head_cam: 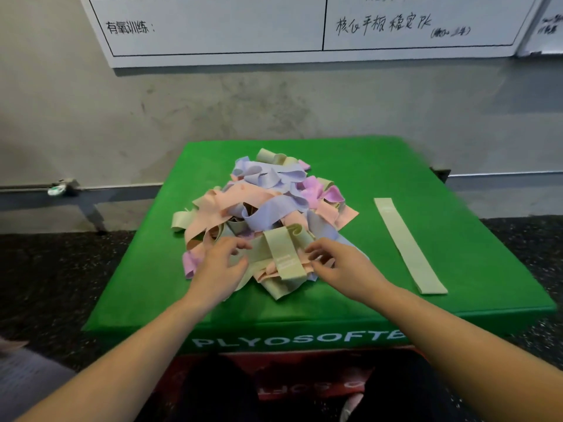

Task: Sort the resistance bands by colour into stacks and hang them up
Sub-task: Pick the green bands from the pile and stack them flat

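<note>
**A:** What's at the far left?

**B:** A grey wall, with a metal rail running along its foot, above dark speckled flooring. Higher up hangs a whiteboard with handwriting on it.

**A:** And moving in?

**B:** A green foam box serves as the tabletop; white lettering runs along its front edge. On it sits a tangled pile of resistance bands, in peach, lilac, pink and pale green, heaped roughly at the middle.

**A:** Where is the left hand?

**B:** The left hand lies at the near left edge of the pile, fingers spread and loosely bent over a pale green strip. I cannot tell whether it actually grips anything.

**A:** Between the hands?

**B:** A folded pale green band lies on top of the pile's near side, with a small printed label on it.

**A:** The right hand?

**B:** The right hand reaches in from the other side, fingertips curled at that band's edge, touching the heap. A firm pinch is not clear.

**A:** Further right?

**B:** A single pale green band lies flat and straight on the green surface, well apart from the pile.
</note>
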Tool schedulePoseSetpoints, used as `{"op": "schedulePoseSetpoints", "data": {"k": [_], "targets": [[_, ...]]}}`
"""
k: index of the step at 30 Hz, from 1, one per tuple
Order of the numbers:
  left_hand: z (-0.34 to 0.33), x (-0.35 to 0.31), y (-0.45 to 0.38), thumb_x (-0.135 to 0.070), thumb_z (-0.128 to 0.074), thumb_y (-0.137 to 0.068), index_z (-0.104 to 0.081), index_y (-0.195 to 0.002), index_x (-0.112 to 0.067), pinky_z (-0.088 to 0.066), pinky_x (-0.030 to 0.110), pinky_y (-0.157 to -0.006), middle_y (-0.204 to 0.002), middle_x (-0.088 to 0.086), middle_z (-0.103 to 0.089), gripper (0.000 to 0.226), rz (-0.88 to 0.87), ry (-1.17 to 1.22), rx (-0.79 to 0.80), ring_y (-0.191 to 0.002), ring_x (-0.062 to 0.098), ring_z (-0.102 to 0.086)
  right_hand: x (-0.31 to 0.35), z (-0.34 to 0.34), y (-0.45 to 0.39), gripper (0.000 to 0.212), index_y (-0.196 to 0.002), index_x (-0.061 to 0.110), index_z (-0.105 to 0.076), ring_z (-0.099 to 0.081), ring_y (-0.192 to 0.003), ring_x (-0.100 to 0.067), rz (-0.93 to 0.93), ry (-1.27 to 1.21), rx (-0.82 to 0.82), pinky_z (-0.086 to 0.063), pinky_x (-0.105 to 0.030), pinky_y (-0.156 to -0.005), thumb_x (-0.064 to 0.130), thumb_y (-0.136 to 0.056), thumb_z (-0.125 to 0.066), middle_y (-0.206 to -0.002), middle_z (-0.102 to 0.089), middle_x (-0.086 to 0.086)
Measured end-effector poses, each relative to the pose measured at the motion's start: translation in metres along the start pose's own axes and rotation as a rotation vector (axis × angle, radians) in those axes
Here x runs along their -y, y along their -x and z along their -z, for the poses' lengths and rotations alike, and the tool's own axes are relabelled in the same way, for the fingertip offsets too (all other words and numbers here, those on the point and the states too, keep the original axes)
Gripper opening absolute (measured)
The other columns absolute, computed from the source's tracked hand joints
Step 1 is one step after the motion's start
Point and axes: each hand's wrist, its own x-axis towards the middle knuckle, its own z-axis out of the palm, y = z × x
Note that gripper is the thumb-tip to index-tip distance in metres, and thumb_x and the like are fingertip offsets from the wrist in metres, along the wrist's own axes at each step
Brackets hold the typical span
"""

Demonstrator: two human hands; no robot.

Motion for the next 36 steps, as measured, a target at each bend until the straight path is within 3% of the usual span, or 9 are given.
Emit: {"op": "schedulePoseSetpoints", "data": {"k": [6, 9, 14, 17, 20, 24, 30, 33, 36], "targets": [[-0.011, -0.003, -0.008, -0.014, -0.059, -0.094, -0.059, -0.120, -0.028, -0.013, 0.010, -0.115, -0.131, -0.009, -0.055, 0.029, -0.082, -0.138, 0.053, -0.126, 0.009, -0.047, 0.020, -0.031, -0.033, 0.048, -0.118, 0.030, -0.058, -0.061, -0.102, -0.011, -0.170, 0.090, -0.032, -0.052, -0.036, -0.088, 0.059, -0.082, -0.070, -0.112, -0.064, 0.014], [-0.020, -0.006, -0.012, -0.015, -0.059, -0.092, -0.056, -0.125, -0.028, -0.037, 0.031, -0.111, -0.135, -0.010, -0.053, 0.035, -0.125, -0.186, 0.076, -0.127, 0.009, -0.047, 0.022, -0.046, -0.042, 0.064, -0.124, 0.030, -0.050, -0.061, -0.105, -0.018, -0.259, 0.222, -0.027, -0.040, -0.038, -0.090, 0.068, -0.075, -0.067, -0.113, -0.065, 0.011], [-0.032, -0.004, -0.016, -0.028, -0.057, -0.097, -0.054, -0.131, -0.024, -0.042, 0.038, -0.106, -0.132, -0.004, -0.058, 0.034, -0.163, -0.198, 0.090, -0.119, 0.015, -0.052, 0.016, -0.045, -0.047, 0.059, -0.143, 0.033, -0.041, -0.059, -0.112, -0.025, -0.329, 0.090, -0.013, -0.038, -0.039, -0.100, 0.033, -0.087, -0.059, -0.118, -0.066, 0.005], [-0.035, 0.001, -0.016, -0.036, -0.050, -0.102, -0.048, -0.137, -0.029, -0.038, 0.029, -0.101, -0.135, -0.006, -0.056, 0.036, -0.145, -0.179, 0.113, -0.120, 0.014, -0.051, 0.013, -0.024, -0.048, 0.024, -0.117, 0.029, -0.066, -0.063, -0.097, -0.021, -0.294, 0.027, 0.046, -0.050, -0.034, -0.087, 0.029, -0.096, -0.054, -0.102, -0.071, 0.007], [-0.038, 0.004, -0.016, -0.036, -0.048, -0.102, -0.041, -0.142, -0.031, -0.035, 0.026, -0.099, -0.144, -0.007, -0.047, 0.041, -0.155, -0.191, 0.132, -0.125, 0.014, -0.049, 0.012, 0.000, -0.045, 0.015, -0.099, 0.029, -0.072, -0.063, -0.088, -0.019, -0.269, -0.185, -0.007, -0.050, -0.030, -0.080, 0.029, -0.099, -0.056, -0.095, -0.071, 0.005], [-0.042, 0.003, -0.022, -0.043, -0.043, -0.103, -0.036, -0.145, -0.035, -0.038, 0.037, -0.107, -0.150, -0.011, -0.034, 0.043, -0.123, -0.196, 0.159, -0.128, 0.015, -0.047, 0.015, 0.022, -0.038, 0.020, -0.095, 0.019, -0.068, -0.056, -0.087, -0.017, -0.355, -0.511, -0.130, -0.046, -0.027, -0.071, 0.020, -0.101, -0.049, -0.099, -0.068, -0.003], [-0.046, 0.002, -0.023, -0.045, -0.040, -0.104, -0.036, -0.149, -0.034, -0.034, 0.035, -0.112, -0.153, -0.007, -0.041, 0.047, -0.107, -0.206, 0.197, -0.136, 0.016, -0.041, 0.009, 0.043, -0.040, 0.009, -0.094, 0.010, -0.049, -0.059, -0.091, -0.027, -0.519, -1.125, -0.173, -0.052, -0.043, -0.089, 0.017, -0.093, -0.042, -0.100, -0.060, -0.013], [-0.046, -0.002, -0.025, -0.051, -0.038, -0.103, -0.033, -0.151, -0.038, -0.033, 0.038, -0.113, -0.154, -0.006, -0.039, 0.049, -0.125, -0.230, 0.217, -0.139, 0.016, -0.038, 0.010, 0.049, -0.037, 0.009, -0.083, 0.015, -0.044, -0.056, -0.068, -0.021, -0.542, -1.237, -0.106, -0.050, -0.037, -0.075, 0.016, -0.089, -0.039, -0.075, -0.060, -0.006], [-0.046, -0.006, -0.025, -0.061, -0.033, -0.101, -0.021, -0.152, -0.050, -0.033, 0.040, -0.113, -0.154, -0.006, -0.035, 0.053, -0.147, -0.307, 0.280, -0.139, 0.018, -0.037, 0.011, 0.053, -0.039, 0.008, -0.081, 0.020, -0.038, -0.033, -0.055, -0.012, -0.570, -1.161, -0.119, -0.032, -0.028, -0.061, 0.017, -0.088, -0.039, -0.060, -0.039, 0.004]]}}
